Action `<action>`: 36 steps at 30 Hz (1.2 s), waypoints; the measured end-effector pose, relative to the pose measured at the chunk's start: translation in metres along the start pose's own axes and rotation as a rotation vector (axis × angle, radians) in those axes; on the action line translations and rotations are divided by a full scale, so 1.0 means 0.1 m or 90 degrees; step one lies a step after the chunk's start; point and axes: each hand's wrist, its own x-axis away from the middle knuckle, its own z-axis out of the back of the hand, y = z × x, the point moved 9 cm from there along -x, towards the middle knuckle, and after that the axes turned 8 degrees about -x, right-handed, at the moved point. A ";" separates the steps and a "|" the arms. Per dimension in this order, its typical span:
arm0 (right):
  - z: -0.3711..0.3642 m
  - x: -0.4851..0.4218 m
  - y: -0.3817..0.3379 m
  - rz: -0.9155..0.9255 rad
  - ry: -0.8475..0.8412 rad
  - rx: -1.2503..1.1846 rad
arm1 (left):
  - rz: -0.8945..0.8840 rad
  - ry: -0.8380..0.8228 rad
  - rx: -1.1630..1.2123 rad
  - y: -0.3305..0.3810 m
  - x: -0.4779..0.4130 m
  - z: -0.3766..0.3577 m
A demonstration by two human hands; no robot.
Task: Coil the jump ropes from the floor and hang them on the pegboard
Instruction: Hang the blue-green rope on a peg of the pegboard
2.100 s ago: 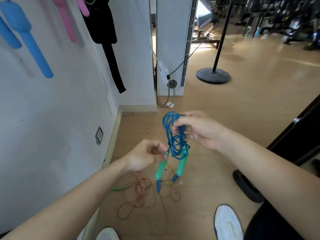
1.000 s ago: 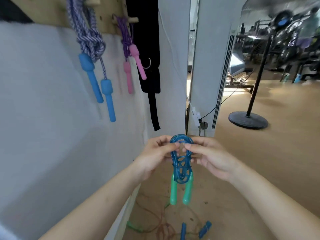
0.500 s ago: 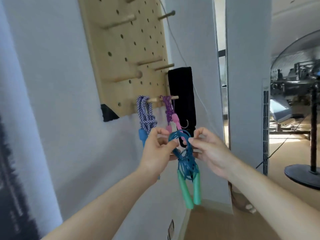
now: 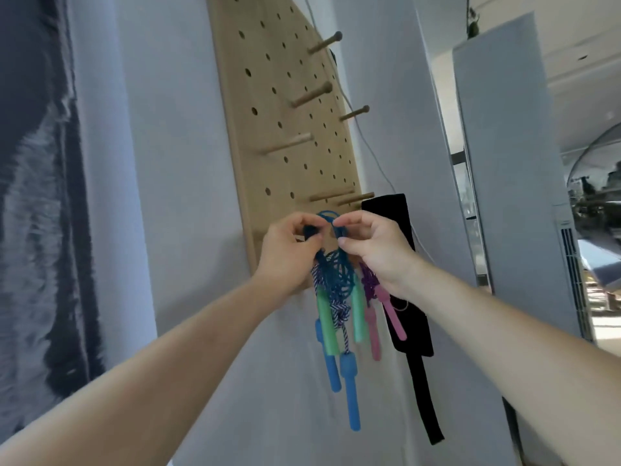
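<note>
A coiled blue jump rope [image 4: 339, 277] with green handles hangs between my hands in front of the lower part of the wooden pegboard [image 4: 289, 105]. My left hand [image 4: 289, 253] pinches the left side of its top loop and my right hand [image 4: 373, 247] pinches the right side, holding the loop spread just below two wooden pegs [image 4: 349, 196]. Behind it hang a striped purple-white rope with blue handles [image 4: 349, 375] and a purple rope with pink handles [image 4: 386, 314]. The peg they hang from is hidden by my hands.
A black strap [image 4: 410, 297] hangs to the right of the ropes. Several bare pegs [image 4: 312, 94] stick out higher on the board. A white cable [image 4: 369, 149] runs down the wall. A grey pillar [image 4: 510, 163] stands to the right.
Both hands have lifted the blue rope from waist height up to the pegboard's lower pegs and spread its top loop. My view has swung up from the floor to the wall.
</note>
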 end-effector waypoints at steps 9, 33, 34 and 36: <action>-0.13 -0.42 0.10 0.010 0.083 0.142 | -0.074 -0.014 -0.245 0.02 -0.42 -0.01; 0.02 0.21 0.18 0.092 -0.045 0.380 | -0.061 -0.017 -0.297 -0.15 0.11 0.33; 0.04 0.36 0.18 0.094 -0.060 0.397 | -0.066 -0.021 -0.285 -0.16 0.23 0.32; 0.11 0.68 0.22 0.098 -0.089 0.424 | -0.069 -0.063 -0.242 -0.21 0.48 0.24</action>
